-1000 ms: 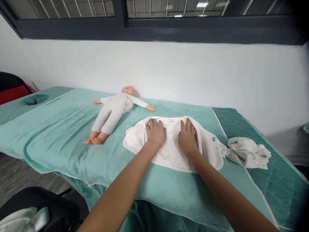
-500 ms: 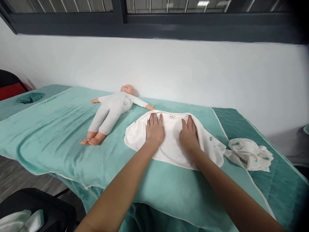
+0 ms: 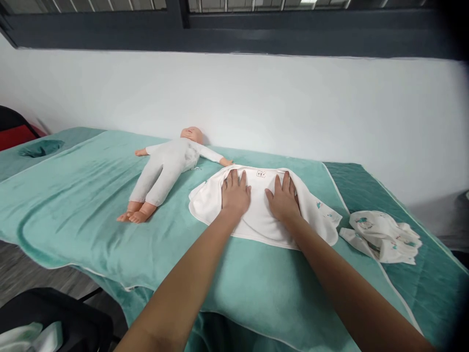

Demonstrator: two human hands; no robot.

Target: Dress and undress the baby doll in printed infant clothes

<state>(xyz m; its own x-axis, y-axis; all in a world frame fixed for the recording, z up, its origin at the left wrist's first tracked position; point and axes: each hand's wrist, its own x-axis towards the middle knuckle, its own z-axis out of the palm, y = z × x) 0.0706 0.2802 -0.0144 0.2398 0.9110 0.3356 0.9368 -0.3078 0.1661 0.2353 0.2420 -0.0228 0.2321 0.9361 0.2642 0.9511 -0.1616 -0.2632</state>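
Observation:
A white baby top with small green prints lies opened out on the green bed cover, its label at the upper edge. My left hand rests flat on its left half, fingers pointing away from me. On the right half lies my right hand, palm down with the thumb stretched out to the left. Beyond the garment to the left, a baby doll in a white suit lies on its back. One of the doll's hands comes close to the top's upper left edge.
A crumpled white printed cloth sits at the right of the bed. At the lower left stands a black chair with pale cloth on it. A white wall borders the far side, below a dark window frame.
My right hand has flattened, and its fingers and thumb have spread wider on the baby top. My left hand stays in nearly the same place. The view has shifted slightly.

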